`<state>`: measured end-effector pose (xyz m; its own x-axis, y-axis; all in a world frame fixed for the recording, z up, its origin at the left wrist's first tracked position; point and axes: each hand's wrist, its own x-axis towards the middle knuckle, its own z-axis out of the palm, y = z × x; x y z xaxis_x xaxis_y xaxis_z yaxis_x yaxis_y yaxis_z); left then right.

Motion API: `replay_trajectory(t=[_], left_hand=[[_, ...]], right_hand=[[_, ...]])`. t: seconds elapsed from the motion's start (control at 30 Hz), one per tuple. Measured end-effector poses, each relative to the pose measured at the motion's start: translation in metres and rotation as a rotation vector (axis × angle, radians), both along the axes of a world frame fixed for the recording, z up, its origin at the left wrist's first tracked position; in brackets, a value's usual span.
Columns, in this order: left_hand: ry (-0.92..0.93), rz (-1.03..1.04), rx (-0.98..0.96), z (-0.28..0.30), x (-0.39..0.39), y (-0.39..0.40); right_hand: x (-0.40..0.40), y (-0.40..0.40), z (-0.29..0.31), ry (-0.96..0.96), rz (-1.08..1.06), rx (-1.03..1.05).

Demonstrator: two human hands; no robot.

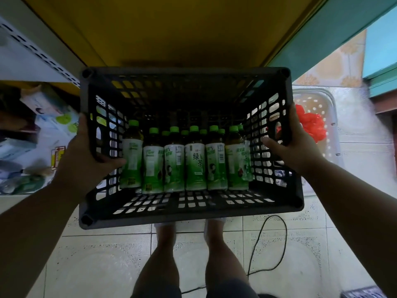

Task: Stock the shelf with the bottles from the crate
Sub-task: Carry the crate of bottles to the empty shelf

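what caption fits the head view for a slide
Both hands, left and right, hold a black crate of green bottles.

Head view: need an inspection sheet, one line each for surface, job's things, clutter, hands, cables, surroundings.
Surface: pale tiled floor underfoot; yellow shelf board ahead, bare where visible.
Job's things: black slotted plastic crate held up before the shelf; green-capped green tea bottles standing upright in rows inside.
Clutter: white perforated basket with red plastic bag on the right; boxes and packets on the left.
Hands: left hand grips crate's left wall; right hand grips right wall.
Cables: black cable looping across the floor.
Surroundings: teal panel on the right; white slotted upright on the left.
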<state>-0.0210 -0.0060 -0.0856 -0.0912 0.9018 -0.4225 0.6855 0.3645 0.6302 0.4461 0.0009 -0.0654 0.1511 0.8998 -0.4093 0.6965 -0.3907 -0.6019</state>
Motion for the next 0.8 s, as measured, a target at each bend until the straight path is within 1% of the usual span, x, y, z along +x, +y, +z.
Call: replay_trajectory(t=[0.07, 0.13, 0.23, 0.37, 0.5, 0.63, 0.8], left_hand=[[-0.044, 0.041, -0.011, -0.004, -0.002, 0.002], [-0.041, 0.073, -0.018, -0.004, -0.003, 0.001], [0.005, 0.099, -0.009, -0.003, -0.003, 0.0], [-0.023, 0.115, 0.022, -0.003, -0.002, 0.0], [0.003, 0.157, 0.077, 0.016, 0.006, -0.013], [-0.012, 0.185, 0.111, 0.072, 0.015, -0.032], [-0.024, 0.244, 0.129, 0.182, 0.025, -0.068]], right_hand=[[0.002, -0.001, -0.001, 0.107, -0.056, -0.01], [0.003, -0.001, -0.001, 0.182, -0.081, -0.008], [0.002, 0.001, 0.0, 0.223, -0.072, 0.013], [0.002, -0.002, -0.003, 0.238, -0.089, 0.035], [0.004, -0.004, 0.012, 0.287, -0.11, 0.06], [0.002, -0.015, 0.07, 0.282, -0.082, 0.075], [0.005, -0.038, 0.184, 0.288, -0.077, 0.113]])
